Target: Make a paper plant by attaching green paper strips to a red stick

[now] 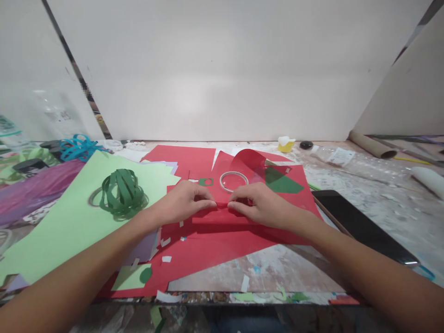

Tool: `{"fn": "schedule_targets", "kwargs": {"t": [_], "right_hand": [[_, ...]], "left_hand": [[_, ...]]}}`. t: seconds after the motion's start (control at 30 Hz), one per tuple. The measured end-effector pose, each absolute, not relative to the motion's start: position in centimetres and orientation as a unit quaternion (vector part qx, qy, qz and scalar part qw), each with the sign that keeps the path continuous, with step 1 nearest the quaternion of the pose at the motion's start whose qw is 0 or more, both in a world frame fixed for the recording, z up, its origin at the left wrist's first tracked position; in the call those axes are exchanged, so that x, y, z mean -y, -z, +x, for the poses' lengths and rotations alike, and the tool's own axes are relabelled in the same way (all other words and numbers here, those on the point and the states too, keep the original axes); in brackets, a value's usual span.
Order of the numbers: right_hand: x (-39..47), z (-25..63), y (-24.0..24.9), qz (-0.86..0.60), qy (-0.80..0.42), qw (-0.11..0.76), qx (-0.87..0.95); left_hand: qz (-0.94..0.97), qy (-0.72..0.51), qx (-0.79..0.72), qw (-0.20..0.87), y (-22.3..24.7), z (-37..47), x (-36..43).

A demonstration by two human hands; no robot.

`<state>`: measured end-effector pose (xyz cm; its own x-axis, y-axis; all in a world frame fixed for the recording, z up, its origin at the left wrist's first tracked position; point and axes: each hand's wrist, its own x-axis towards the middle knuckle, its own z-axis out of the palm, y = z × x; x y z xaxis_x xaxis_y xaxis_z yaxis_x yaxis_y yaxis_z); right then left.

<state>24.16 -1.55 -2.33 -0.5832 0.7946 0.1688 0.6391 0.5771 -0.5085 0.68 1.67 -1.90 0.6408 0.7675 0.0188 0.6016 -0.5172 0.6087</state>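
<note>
My left hand (183,203) and my right hand (262,204) face each other low over the table. Thumb and fingers of each are pinched on a piece of red paper (222,215), whose upper edge looks folded or curled between them. Larger red sheets (208,259) lie underneath. Just beyond my fingertips is a thin white ring (222,186), like a nearly used-up tape roll. A small green paper piece with a round hole (202,182) is near my left hand. A dark green paper scrap (284,182) lies behind my right hand.
Light green sheets (58,236) at left carry a bundle of dark green paper strips (121,192). A phone (360,226) lies at right. Farther back are a yellow tub (285,146), a plastic bottle (364,162) and a cardboard tube (373,144). Paper scraps line the front edge.
</note>
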Motion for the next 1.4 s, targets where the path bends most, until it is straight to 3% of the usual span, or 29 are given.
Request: {"fn": "schedule_targets", "kwargs": {"t": [0.6,0.9,1.4], "right_hand": [[1.7,23.0,3.2,-0.413,-0.155,0.174,0.880],[0.7,25.0,3.4,-0.429,-0.144,0.115,0.884],[-0.3,27.1,3.3,-0.451,-0.107,0.093,0.881]], "left_hand": [[0.921,-0.134,-0.342,0.134,2.4,2.0,-0.5],[0.906,-0.025,-0.383,0.181,2.2,-1.2,-3.2],[0.899,-0.017,-0.405,0.166,1.8,-4.2,-4.5]]}}
